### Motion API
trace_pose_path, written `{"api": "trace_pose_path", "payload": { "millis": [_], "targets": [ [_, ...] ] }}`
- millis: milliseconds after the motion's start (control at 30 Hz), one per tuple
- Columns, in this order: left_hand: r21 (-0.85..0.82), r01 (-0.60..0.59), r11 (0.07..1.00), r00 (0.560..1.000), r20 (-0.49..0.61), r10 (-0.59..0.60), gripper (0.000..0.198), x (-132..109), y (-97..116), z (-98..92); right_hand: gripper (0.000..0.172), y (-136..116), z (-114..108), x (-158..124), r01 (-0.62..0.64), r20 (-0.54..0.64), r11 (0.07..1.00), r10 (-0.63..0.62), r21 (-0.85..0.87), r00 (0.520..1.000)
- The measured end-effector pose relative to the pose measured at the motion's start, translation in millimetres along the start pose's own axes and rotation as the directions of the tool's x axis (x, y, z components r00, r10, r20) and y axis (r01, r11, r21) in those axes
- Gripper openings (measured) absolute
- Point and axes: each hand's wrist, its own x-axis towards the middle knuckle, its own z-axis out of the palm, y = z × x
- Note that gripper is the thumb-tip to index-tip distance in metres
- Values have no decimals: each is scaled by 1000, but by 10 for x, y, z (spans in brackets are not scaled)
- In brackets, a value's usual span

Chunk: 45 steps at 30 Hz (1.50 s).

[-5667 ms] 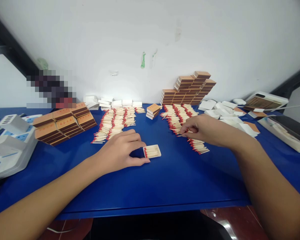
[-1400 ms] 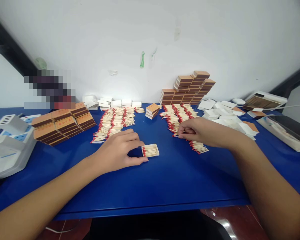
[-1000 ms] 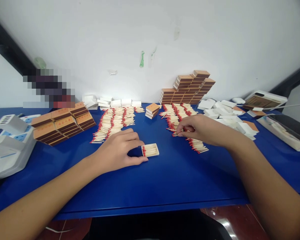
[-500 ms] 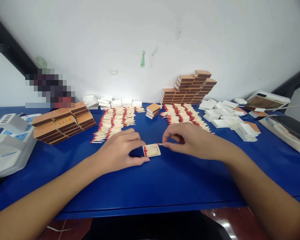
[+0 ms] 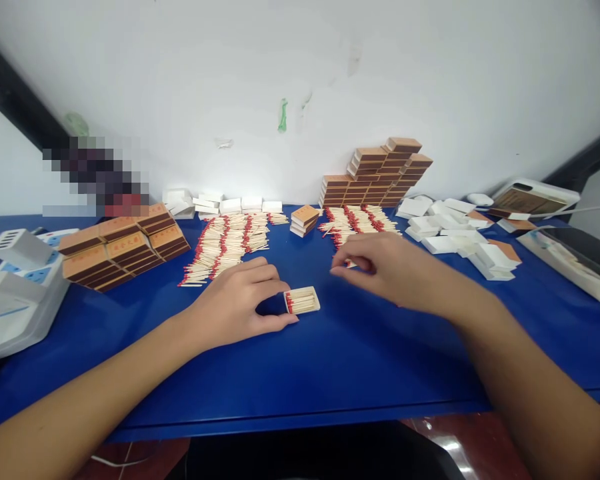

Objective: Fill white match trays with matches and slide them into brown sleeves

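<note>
My left hand [image 5: 235, 303] rests on the blue table [image 5: 330, 367], thumb and fingers closed round the left end of a small white matchbox tray [image 5: 303, 301] filled with red-tipped matches. My right hand [image 5: 380, 267] hovers just right of and beyond the tray, near the front end of the right-hand row of loose matches [image 5: 360, 221]. Its fingers are loosely curled and apart, and I see nothing in them. A second row of loose matches [image 5: 227, 243] lies beyond my left hand.
Stacks of brown matchboxes stand at the back right [image 5: 380, 173] and at the left [image 5: 120, 247]; a small stack [image 5: 304, 220] lies between the match rows. Empty white trays [image 5: 455, 233] are heaped at the right, more [image 5: 220, 203] by the wall. A white power strip [image 5: 15, 280] sits far left.
My right hand pinched matches from the right row, carried them to the tray, and has now drawn back toward that row. My left hand and the tray stayed put.
</note>
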Motion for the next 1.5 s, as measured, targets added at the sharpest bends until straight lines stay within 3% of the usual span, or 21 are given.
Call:
{"api": "trace_pose_path", "payload": {
  "millis": [67, 133, 767, 1200, 1333, 1500],
  "targets": [
    [5, -2, 1000, 1000, 1, 2, 30, -8, -6, -9, 18, 175, -87, -22, -127, 43, 990, 129, -54, 991],
    [5, -3, 1000, 1000, 2, 3, 31, -15, -12, -12, 17, 303, -125, -30, -172, 98, 983, 178, -67, 979],
    [7, 15, 1000, 1000, 14, -15, 31, -18, -30, -4, 19, 451, -75, 0, -102, 91, 989, 112, -103, 990],
    [7, 19, 1000, 1000, 22, -19, 30, -10, -21, -13, 17, 442, -6, 11, -111, 160, 992, 118, -52, 980],
    [6, 16, 1000, 1000, 22, -16, 31, -2, -15, -15, 18, 363, 14, 15, -62, 144, 998, 65, -25, 987],
    [9, 27, 1000, 999, 20, -27, 30, 10, -10, 0, 16, -46, 65, 20, 43, 89, 997, -49, 60, 995]
  ]
}}
